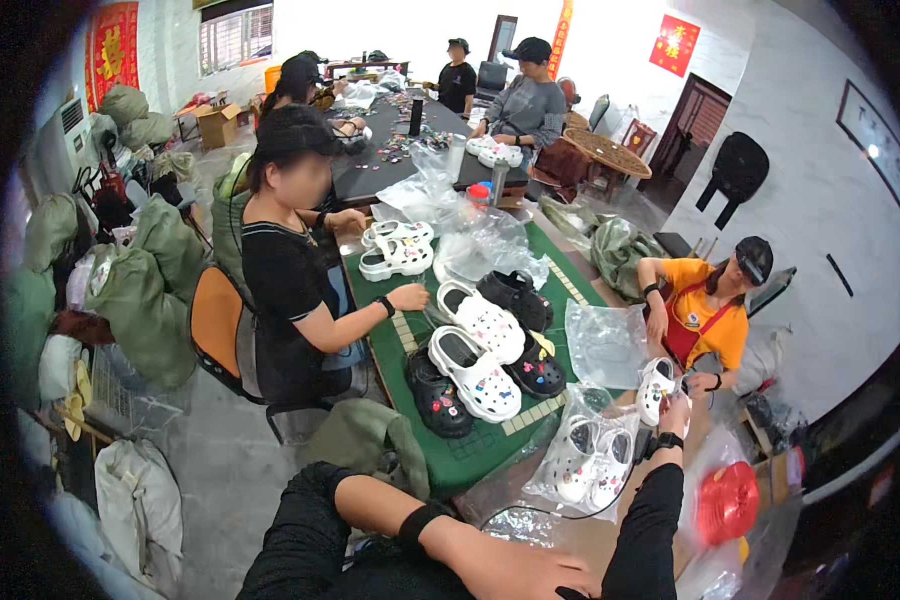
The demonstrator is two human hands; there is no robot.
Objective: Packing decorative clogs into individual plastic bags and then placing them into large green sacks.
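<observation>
My right hand, at the end of a stretched-out arm, closes on the near end of a white clog with small charms. A person in orange across from me also has a hand at this clog. My left hand lies low in front of me, fingers stretched out against my right sleeve, holding nothing I can see; its fingertips are partly hidden. Between my arms, a clear plastic bag contains a pair of white clogs with charms. Beyond it, white clogs and black clogs sit grouped on the green table.
The green table carries more white clogs and an unfilled plastic bag. A person in black sits at the left. Red plastic-wrapped goods stand at my right. Green sacks line the left side.
</observation>
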